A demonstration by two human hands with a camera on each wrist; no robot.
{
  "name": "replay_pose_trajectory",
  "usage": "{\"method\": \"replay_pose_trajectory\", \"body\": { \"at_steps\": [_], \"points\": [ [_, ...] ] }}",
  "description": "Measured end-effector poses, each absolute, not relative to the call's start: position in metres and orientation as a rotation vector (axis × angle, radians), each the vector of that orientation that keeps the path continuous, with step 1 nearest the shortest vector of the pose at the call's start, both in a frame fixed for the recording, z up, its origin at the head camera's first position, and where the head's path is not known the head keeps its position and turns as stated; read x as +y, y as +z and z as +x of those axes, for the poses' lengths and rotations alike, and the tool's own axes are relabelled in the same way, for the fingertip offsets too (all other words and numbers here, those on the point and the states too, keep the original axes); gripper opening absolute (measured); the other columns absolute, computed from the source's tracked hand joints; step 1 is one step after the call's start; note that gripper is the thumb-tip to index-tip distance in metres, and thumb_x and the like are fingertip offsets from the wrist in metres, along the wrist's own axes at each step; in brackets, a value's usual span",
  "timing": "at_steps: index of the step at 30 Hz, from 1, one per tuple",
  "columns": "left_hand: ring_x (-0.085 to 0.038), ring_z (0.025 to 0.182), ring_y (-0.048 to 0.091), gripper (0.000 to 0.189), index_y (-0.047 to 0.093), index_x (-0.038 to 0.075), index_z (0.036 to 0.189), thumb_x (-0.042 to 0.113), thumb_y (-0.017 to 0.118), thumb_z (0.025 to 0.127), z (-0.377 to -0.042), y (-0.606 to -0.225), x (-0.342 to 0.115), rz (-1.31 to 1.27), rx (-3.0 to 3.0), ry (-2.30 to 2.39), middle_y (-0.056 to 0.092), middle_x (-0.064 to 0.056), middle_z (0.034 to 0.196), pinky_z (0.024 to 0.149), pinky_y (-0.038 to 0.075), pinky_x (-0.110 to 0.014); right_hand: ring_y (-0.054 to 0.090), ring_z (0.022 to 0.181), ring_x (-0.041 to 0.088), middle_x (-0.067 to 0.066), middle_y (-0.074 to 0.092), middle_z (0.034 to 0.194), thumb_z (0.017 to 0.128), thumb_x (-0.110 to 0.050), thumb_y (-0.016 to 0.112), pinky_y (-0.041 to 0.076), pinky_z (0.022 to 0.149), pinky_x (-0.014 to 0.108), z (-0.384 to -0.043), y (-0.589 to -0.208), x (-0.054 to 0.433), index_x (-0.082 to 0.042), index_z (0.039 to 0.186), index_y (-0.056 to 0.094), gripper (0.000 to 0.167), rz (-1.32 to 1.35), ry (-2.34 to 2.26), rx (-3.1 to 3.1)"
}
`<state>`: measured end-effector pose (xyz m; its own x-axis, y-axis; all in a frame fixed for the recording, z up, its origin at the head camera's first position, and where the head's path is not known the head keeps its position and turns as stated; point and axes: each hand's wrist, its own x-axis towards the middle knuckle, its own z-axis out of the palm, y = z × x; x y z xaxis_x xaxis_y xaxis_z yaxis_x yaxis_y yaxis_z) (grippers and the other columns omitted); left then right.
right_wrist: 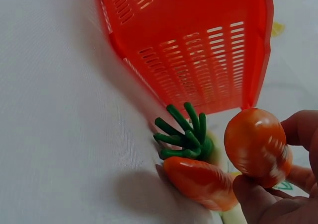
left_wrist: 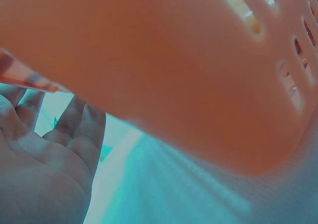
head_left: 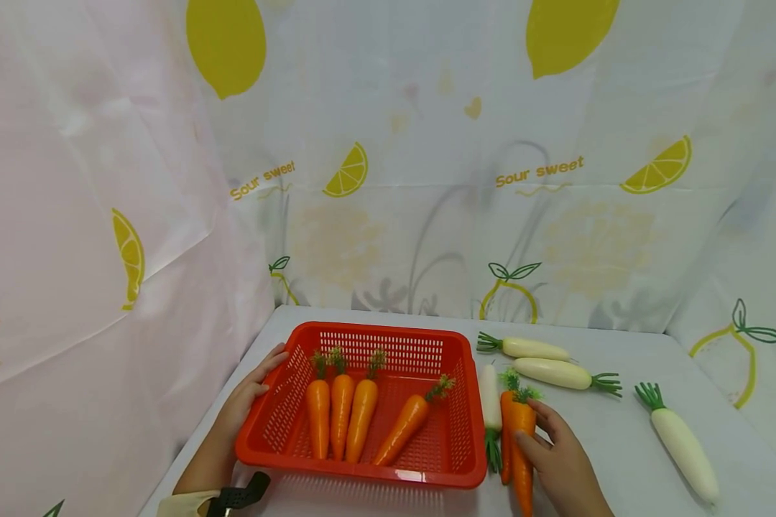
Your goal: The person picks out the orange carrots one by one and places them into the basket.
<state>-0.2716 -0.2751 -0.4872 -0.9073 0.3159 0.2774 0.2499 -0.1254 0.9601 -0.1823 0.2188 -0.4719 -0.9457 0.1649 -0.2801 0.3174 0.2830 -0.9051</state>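
Observation:
My left hand (head_left: 248, 395) holds the left rim of a red plastic basket (head_left: 362, 470); from below, the left wrist view shows its fingers (left_wrist: 89, 134) reaching up to the rim. Inside the basket lie several orange carrots (head_left: 362, 413) with leafy green tops. Right of the basket, my right hand (head_left: 559, 449) pinches another carrot (head_left: 523, 438) between thumb and fingers. Close beside that one is a further carrot (right_wrist: 198, 182), partly covered in the head view. A white radish (head_left: 490, 395) with green stems lies along the basket's right wall.
Two white radishes, one at the back (head_left: 535, 349) and one just in front of it (head_left: 552, 373), lie right of the basket. Another radish (head_left: 685, 452) is farther right. Lemon-printed cloth (head_left: 401, 215) hangs behind and beside the white table (head_left: 614, 431).

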Motion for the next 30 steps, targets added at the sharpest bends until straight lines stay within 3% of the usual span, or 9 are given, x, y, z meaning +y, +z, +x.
{"method": "replay_pose_trajectory", "body": {
  "at_steps": [5, 9, 12, 16, 20, 25, 30],
  "points": [
    [0.015, 0.14, 0.035, 0.063, 0.027, -0.006, 0.161, -0.005, 0.026, 0.098, -0.271, -0.487, -0.271, 0.597, 2.039, 2.216, 0.027, 0.016, 0.17, 0.108, 0.047, -0.019, 0.04, 0.145, 0.054, 0.03, 0.027, 0.167, 0.104, -0.031, 0.061, 0.055, 0.102, 0.054, -0.178, -0.468, 0.22, -0.009, 0.163, 0.028, 0.071, 0.424, -1.736, 2.431],
    [0.014, 0.139, 0.035, 0.064, 0.028, -0.001, 0.163, -0.003, 0.027, 0.099, -0.272, -0.486, -0.269, 0.544, 2.026, 2.219, 0.019, 0.008, 0.175, 0.107, 0.049, -0.023, 0.039, 0.146, 0.055, 0.029, 0.027, 0.167, 0.104, -0.033, 0.061, 0.053, 0.105, 0.056, -0.177, -0.466, 0.222, -0.01, 0.164, 0.027, 0.072, 0.423, -1.725, 2.432],
    [0.015, 0.139, 0.035, 0.063, 0.028, -0.004, 0.162, -0.004, 0.027, 0.098, -0.273, -0.486, -0.269, 0.563, 2.049, 2.223, 0.014, 0.0, 0.177, 0.108, 0.047, -0.02, 0.038, 0.146, 0.055, 0.028, 0.026, 0.167, 0.104, -0.034, 0.061, 0.052, 0.105, 0.057, -0.178, -0.463, 0.221, -0.012, 0.164, 0.027, 0.073, 0.423, -1.741, 2.414],
    [0.015, 0.141, 0.034, 0.062, 0.026, -0.007, 0.161, -0.005, 0.025, 0.098, -0.272, -0.487, -0.271, 0.608, 2.06, 2.22, 0.018, 0.004, 0.175, 0.109, 0.046, -0.019, 0.039, 0.146, 0.054, 0.027, 0.027, 0.167, 0.104, -0.032, 0.062, 0.053, 0.105, 0.055, -0.177, -0.46, 0.217, -0.013, 0.164, 0.027, 0.072, 0.414, -1.766, 2.409],
    [0.015, 0.139, 0.035, 0.063, 0.029, -0.004, 0.161, -0.004, 0.025, 0.099, -0.27, -0.487, -0.273, 0.551, 2.057, 2.222, 0.02, 0.008, 0.174, 0.107, 0.048, -0.02, 0.04, 0.146, 0.053, 0.026, 0.028, 0.167, 0.104, -0.031, 0.062, 0.053, 0.106, 0.055, -0.177, -0.457, 0.213, -0.013, 0.163, 0.028, 0.071, 0.4, -1.786, 2.409],
    [0.017, 0.137, 0.035, 0.063, 0.03, -0.002, 0.162, -0.002, 0.027, 0.099, -0.268, -0.485, -0.273, 0.514, 2.063, 2.221, 0.013, 0.0, 0.177, 0.107, 0.047, -0.019, 0.042, 0.146, 0.051, 0.026, 0.028, 0.167, 0.104, -0.029, 0.062, 0.052, 0.107, 0.055, -0.176, -0.452, 0.208, -0.013, 0.163, 0.029, 0.069, 0.373, -1.82, 2.41],
    [0.016, 0.139, 0.035, 0.063, 0.029, -0.004, 0.161, -0.004, 0.027, 0.098, -0.268, -0.484, -0.273, 0.567, 2.056, 2.23, 0.017, 0.002, 0.176, 0.108, 0.048, -0.021, 0.044, 0.144, 0.051, 0.026, 0.029, 0.166, 0.104, -0.027, 0.062, 0.053, 0.106, 0.054, -0.175, -0.449, 0.204, -0.014, 0.163, 0.03, 0.068, 0.375, -1.837, 2.41]
  ]
}}
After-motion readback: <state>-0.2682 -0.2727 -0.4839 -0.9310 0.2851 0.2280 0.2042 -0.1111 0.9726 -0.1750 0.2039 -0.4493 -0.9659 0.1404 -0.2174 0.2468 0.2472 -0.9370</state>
